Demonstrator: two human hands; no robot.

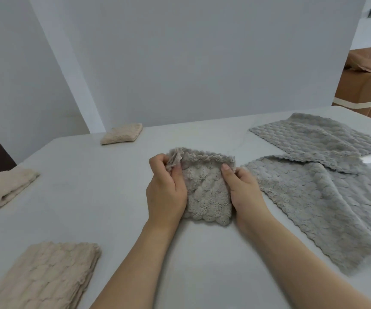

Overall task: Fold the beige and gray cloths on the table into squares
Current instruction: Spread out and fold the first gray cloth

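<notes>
Squaring up the gray cloth [204, 192]: left hand [165, 190] pinches its top corner, right hand [243, 188] grips the opposite edge so layers align

The gray cloth [204, 192] under my hands is fluffy, matt microfibre with a scalloped, quilted pile. The beige cloths [44, 277] have the same soft, bumpy nap. The tabletop [113, 197] is smooth, pale, with a faint sheen.
</notes>
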